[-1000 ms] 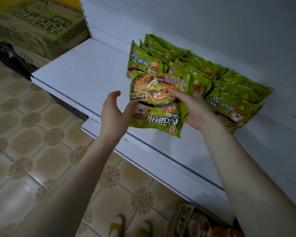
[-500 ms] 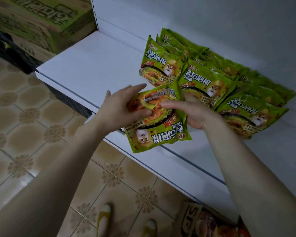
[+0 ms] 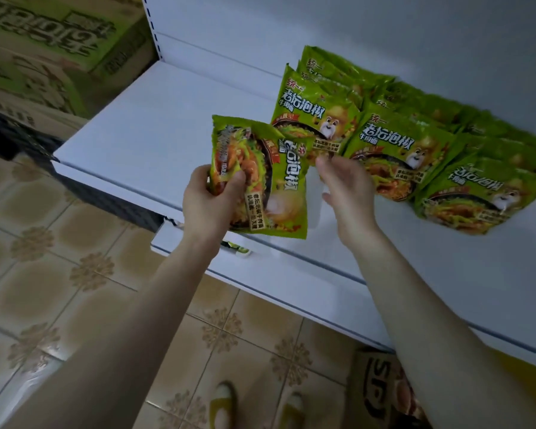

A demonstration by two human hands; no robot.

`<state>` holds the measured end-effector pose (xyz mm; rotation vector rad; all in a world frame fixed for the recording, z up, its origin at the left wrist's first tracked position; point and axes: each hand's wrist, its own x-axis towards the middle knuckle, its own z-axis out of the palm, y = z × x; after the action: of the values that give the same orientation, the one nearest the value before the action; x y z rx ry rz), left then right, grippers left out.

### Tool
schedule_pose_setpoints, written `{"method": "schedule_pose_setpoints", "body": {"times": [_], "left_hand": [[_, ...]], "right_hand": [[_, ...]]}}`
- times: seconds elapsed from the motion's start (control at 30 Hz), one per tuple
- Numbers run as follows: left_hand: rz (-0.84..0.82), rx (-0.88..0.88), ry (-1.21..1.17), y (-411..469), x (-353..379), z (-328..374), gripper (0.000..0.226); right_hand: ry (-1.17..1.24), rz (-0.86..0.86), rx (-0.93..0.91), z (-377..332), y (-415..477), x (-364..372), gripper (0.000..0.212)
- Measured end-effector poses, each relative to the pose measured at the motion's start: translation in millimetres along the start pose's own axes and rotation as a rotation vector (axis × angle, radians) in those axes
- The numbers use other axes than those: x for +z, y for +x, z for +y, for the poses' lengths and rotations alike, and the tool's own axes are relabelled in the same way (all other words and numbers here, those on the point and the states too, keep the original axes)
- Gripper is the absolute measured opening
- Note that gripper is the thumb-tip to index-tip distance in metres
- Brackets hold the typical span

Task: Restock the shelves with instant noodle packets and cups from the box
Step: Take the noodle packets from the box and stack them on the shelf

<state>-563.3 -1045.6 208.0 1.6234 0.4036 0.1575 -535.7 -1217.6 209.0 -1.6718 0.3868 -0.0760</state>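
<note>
Now the green noodle packet point(image 3: 279, 184) hangs over the front of the white shelf point(image 3: 136, 134). The left hand point(image 3: 211, 202) grips its left side. The right hand point(image 3: 347, 193) is just beside it, fingers loose, holding nothing. More packets point(image 3: 396, 140) lie in rows behind.

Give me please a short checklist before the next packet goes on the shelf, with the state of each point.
1. Left hand grips the held packets: ok.
2. Right hand free, fingers open: ok.
3. Bare shelf space left of the standing rows: ok.
4. Held packets turned the same way as the rows: not ok, their print runs sideways.
5. Number of packets in the grip: cannot tell, at least two.
</note>
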Motion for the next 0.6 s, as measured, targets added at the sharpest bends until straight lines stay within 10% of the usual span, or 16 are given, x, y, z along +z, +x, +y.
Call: {"method": "schedule_pose_setpoints", "body": {"times": [0.1, 0.37, 0.6], "left_hand": [[0.064, -0.106, -0.160, 5.6, 10.9, -6.4, 0.016], [0.067, -0.161, -0.199, 13.7, 38.0, -29.3, 0.022], [-0.152, 0.136, 0.540, 23.6, 51.7, -66.5, 0.068]], "right_hand": [[0.041, -0.129, 0.225, 20.5, -9.1, 6.0, 0.071], [-0.095, -0.057, 0.063, 30.6, 14.9, 7.9, 0.037], [-0.211, -0.005, -0.222, 6.6, 56.8, -4.0, 0.040]]}}
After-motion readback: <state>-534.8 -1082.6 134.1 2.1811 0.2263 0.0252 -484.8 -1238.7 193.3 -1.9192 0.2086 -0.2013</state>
